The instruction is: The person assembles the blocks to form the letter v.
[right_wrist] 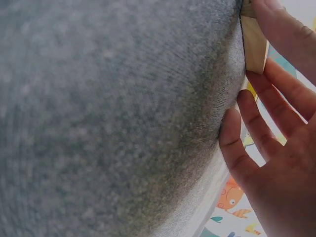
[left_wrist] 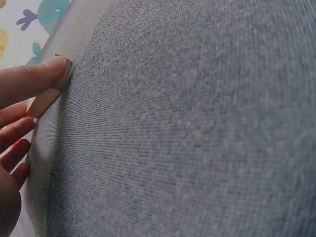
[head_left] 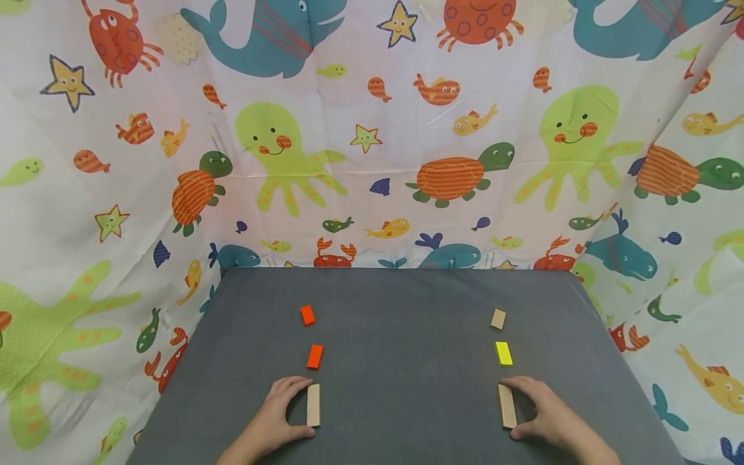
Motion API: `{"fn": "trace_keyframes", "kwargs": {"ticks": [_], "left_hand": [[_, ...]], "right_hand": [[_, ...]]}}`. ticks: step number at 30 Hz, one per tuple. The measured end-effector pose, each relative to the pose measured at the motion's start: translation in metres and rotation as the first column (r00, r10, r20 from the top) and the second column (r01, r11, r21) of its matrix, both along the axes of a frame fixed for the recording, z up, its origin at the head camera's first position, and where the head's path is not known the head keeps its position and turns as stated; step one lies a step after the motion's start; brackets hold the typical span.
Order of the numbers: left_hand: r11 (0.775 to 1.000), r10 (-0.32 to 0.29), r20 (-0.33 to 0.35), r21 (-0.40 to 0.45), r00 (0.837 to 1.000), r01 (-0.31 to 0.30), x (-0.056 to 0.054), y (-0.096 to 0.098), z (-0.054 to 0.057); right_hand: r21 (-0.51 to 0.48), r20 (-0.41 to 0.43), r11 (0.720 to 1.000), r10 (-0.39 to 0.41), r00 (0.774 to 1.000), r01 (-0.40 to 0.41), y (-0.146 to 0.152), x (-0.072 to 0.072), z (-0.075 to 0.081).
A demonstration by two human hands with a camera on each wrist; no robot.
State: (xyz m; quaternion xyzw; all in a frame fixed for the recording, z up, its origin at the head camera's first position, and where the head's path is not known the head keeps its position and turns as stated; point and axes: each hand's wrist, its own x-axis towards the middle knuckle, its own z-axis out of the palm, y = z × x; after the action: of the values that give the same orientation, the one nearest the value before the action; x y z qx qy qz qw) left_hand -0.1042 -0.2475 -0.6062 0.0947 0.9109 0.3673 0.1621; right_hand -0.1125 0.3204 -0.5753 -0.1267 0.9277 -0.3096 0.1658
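Note:
On the left of the grey table, my left hand (head_left: 273,416) spans a plain wooden block (head_left: 313,405) lengthwise, thumb at the near end and fingertips at the far end. The left wrist view shows that thumb against the end of the block (left_wrist: 45,101). Over on the right, my right hand (head_left: 543,413) holds a second plain wooden block (head_left: 507,407) the same way, its thumb at the near end. Part of this block (right_wrist: 254,47) shows between thumb and fingers in the right wrist view. Both blocks lie on the cloth.
Beyond the left hand lie two orange-red blocks, a nearer one (head_left: 315,356) and a farther one (head_left: 307,315). Past the right hand are a yellow block (head_left: 504,354) and a small wooden block (head_left: 498,319). A sea-animal curtain (head_left: 372,219) borders the grey tabletop (head_left: 407,361).

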Motion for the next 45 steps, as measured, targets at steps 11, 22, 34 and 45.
{"fn": "trace_keyframes", "kwargs": {"ticks": [11, 22, 34, 45], "left_hand": [[1.000, -0.018, -0.008, -0.017, 1.000, 0.018, -0.002, 0.001, 0.000], [0.996, 0.080, -0.043, -0.033, 0.996, -0.081, -0.002, 0.003, 0.001], [0.990, 0.125, -0.083, -0.053, 0.989, -0.130, -0.002, 0.008, 0.005], [0.988, 0.142, -0.093, -0.039, 0.985, -0.146, -0.001, 0.012, 0.008]], "right_hand": [[-0.096, 0.120, 0.986, -0.124, 0.985, 0.136, -0.002, 0.000, -0.005], [-0.143, 0.050, 0.972, -0.180, 0.982, 0.185, -0.007, 0.001, -0.001], [-0.070, -0.053, 0.982, -0.177, 0.983, 0.173, -0.014, 0.002, 0.011], [-0.065, -0.050, 0.981, -0.187, 0.981, 0.184, -0.026, -0.002, 0.017]]}}
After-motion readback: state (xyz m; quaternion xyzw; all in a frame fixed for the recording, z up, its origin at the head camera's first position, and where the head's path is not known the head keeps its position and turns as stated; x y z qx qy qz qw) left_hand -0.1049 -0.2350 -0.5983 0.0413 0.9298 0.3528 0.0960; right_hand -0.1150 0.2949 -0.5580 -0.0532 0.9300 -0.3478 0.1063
